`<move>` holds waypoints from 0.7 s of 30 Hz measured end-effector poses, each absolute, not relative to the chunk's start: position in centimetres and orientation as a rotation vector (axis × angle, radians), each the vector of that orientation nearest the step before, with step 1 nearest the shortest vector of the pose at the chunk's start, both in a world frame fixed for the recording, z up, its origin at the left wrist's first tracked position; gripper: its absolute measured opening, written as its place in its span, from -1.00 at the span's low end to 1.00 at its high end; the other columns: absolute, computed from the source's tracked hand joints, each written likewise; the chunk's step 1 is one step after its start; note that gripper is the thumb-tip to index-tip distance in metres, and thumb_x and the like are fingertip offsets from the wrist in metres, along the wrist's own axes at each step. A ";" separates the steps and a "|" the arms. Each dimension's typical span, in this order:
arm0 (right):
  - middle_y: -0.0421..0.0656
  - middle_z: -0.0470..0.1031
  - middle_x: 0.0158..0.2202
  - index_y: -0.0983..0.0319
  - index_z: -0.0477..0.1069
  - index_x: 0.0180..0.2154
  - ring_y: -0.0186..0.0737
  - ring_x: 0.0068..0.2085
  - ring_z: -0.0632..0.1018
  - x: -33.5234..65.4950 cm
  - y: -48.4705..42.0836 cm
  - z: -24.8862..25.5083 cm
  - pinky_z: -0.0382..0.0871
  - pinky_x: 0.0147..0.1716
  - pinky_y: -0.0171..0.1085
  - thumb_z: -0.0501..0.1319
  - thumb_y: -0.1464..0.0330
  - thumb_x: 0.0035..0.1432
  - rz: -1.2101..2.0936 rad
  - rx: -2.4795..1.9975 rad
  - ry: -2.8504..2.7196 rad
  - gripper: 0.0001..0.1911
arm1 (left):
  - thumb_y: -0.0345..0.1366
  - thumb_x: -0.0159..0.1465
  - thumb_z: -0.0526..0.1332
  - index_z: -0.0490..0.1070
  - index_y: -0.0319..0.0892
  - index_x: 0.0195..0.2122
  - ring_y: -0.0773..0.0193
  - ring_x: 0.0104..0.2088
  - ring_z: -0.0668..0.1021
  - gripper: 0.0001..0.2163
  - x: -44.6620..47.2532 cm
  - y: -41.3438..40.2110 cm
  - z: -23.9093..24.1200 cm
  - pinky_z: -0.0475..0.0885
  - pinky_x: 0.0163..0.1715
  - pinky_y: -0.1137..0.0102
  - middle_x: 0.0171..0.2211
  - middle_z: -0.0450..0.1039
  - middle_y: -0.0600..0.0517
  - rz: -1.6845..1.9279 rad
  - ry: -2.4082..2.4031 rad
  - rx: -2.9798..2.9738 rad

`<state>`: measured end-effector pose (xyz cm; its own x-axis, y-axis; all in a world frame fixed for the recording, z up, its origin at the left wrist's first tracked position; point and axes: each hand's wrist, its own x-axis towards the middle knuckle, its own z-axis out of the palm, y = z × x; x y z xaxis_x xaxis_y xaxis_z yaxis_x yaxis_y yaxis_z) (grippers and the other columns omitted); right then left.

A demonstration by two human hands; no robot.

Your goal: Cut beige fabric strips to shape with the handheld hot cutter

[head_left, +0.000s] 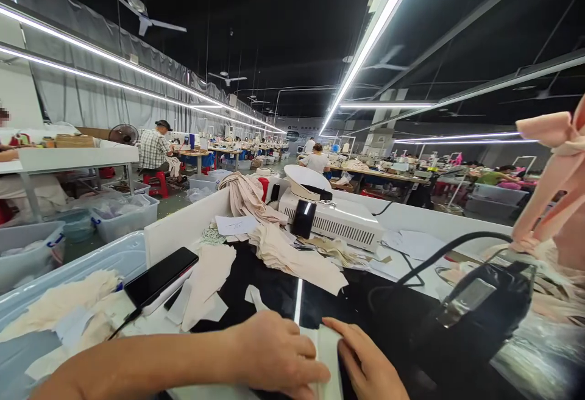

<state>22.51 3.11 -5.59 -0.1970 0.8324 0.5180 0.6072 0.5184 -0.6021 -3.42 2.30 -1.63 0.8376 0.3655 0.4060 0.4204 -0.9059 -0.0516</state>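
A pale cream folded fabric piece (328,357) lies at the front edge of the black work surface, between my two hands. My left hand (274,354) presses on its left side with curled fingers; its fingertips rest on the fabric. At the right edge my right hand (368,357) grips the same piece, index finger along its top corner, thumb partly hidden. Just beyond my left hand lies a small cream scrap (255,296). A stack of cream cut pieces (297,257) spreads farther back, and more cut pieces (208,284) lie to the left.
A black phone (161,278) lies at left beside a blue-rimmed plastic bin (123,253). At the back stands a white vented machine (329,220) with another phone (302,218) leaning on it. A dark cabled device (489,308) and hanging pink straps (546,186) occupy the right. Co-workers sit farther off.
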 end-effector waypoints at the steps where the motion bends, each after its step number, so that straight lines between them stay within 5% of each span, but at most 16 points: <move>1: -0.05 0.86 -0.03 0.07 0.83 0.01 0.02 -0.02 0.87 23.0 3.8 -6.5 0.80 0.02 -0.16 0.09 0.34 0.51 0.176 -1.189 -1.966 -0.53 | 0.45 0.50 0.35 0.61 -0.08 -0.21 0.27 -0.45 0.45 -0.39 -3.0 2.4 -3.2 0.13 -0.50 0.29 -0.32 0.63 0.04 -0.554 -0.592 -2.881; 4: -0.02 0.86 0.01 0.11 0.83 0.08 0.00 -0.02 0.88 24.8 5.3 -9.1 0.83 -0.04 -0.14 -0.01 0.55 0.45 -0.193 -1.230 -2.053 -0.37 | 0.41 0.47 0.42 0.63 -0.09 -0.13 0.24 -0.36 0.57 -0.42 -2.4 2.8 -6.4 0.20 -0.45 0.26 -0.21 0.72 0.03 -0.516 -0.580 -2.859; 11: 0.05 0.83 0.15 0.17 0.74 0.23 0.11 0.10 0.85 27.1 4.7 -8.8 0.84 0.01 -0.10 0.11 0.76 0.23 -0.911 -1.114 -2.189 -0.26 | 0.36 0.56 0.37 0.65 -0.07 0.00 0.19 -0.28 0.63 -0.47 -3.3 2.9 -6.9 0.31 -0.28 0.21 -0.12 0.75 0.04 -0.504 -0.521 -2.792; 21: -0.22 0.78 -0.11 0.10 0.63 0.13 -0.10 -0.19 0.79 21.1 -0.2 -8.6 0.63 -0.22 -0.23 0.17 0.81 0.12 -0.774 -1.095 -2.262 -0.29 | 0.10 0.68 0.36 0.56 -0.07 0.19 0.17 -0.18 0.66 -0.65 -5.5 1.1 -5.7 0.47 -0.04 0.24 -0.03 0.70 0.03 -0.482 -0.503 -2.789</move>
